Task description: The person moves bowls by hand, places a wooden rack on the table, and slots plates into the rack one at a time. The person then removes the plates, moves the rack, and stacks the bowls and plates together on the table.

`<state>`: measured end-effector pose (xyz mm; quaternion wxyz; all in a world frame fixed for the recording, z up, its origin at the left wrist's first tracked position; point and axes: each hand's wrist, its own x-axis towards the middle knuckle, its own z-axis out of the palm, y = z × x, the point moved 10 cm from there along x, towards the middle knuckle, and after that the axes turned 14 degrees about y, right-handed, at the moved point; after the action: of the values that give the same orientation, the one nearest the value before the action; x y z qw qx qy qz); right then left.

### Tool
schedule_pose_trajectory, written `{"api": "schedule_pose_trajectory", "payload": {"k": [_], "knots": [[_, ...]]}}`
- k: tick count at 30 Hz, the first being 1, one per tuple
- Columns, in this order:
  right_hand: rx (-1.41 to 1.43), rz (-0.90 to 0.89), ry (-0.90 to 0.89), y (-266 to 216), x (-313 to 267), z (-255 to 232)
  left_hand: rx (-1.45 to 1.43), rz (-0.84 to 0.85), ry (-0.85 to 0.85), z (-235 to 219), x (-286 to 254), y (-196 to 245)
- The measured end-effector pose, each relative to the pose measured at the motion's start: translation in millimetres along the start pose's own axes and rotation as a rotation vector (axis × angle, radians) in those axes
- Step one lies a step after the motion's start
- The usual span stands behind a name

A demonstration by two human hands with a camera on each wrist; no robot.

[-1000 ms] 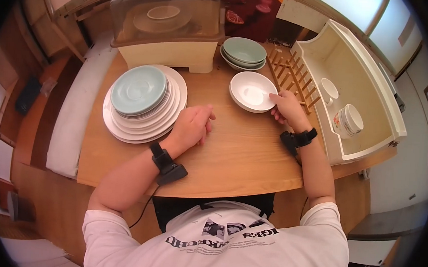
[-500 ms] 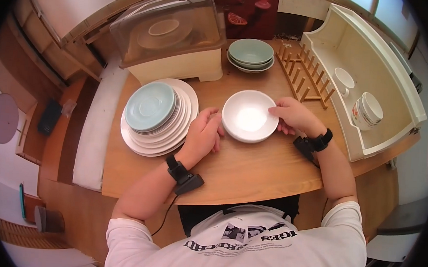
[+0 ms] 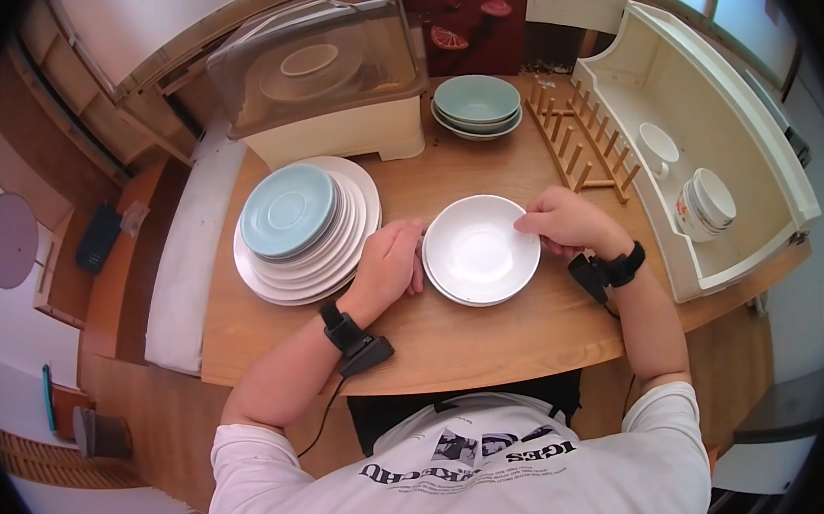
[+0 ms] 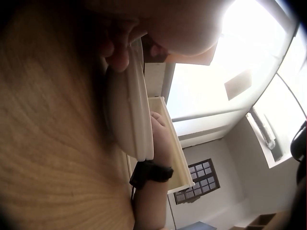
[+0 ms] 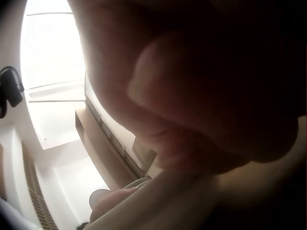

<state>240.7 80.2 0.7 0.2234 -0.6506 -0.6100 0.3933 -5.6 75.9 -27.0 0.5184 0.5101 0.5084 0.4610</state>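
A pair of white shallow bowls (image 3: 482,245), one nested in the other, is on the wooden table in front of the person. The right hand (image 3: 567,220) pinches their right rim, its thumb over the edge and its fingers outside and beneath. Against the left side of the bowls is the left hand (image 3: 390,263), fingers relaxed and fingertips right at the rim. In the left wrist view the left fingers (image 4: 119,55) overlap the side of the bowls (image 4: 129,108). The right wrist view is mostly filled by the dark, blurred right hand (image 5: 192,105).
Left of the bowls is a stack of white plates (image 3: 364,192) topped by pale blue ones (image 3: 286,208). Behind are green bowls (image 3: 477,99), a lidded dish box (image 3: 344,138) and a wooden peg rack (image 3: 583,140). A cream cabinet (image 3: 728,117) at right holds cups (image 3: 707,203).
The right hand has drawn the white bowls toward the person and slightly left, tilting them on the way. The left hand has come up against their left side. The head view has shifted too.
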Motion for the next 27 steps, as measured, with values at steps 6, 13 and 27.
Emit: {"api": "schedule_pose_trajectory", "payload": {"k": [6,13,27], "knots": [[0.211,-0.019,0.094,-27,-8,-34,0.001,0.002,-0.042,-1,1,-3],[0.705,0.030,0.413,-35,29,-69,0.143,0.070,-0.041,4,-3,7],[0.688,0.126,0.608,-21,147,-51,0.216,0.166,-0.047,3,0,9]]}}
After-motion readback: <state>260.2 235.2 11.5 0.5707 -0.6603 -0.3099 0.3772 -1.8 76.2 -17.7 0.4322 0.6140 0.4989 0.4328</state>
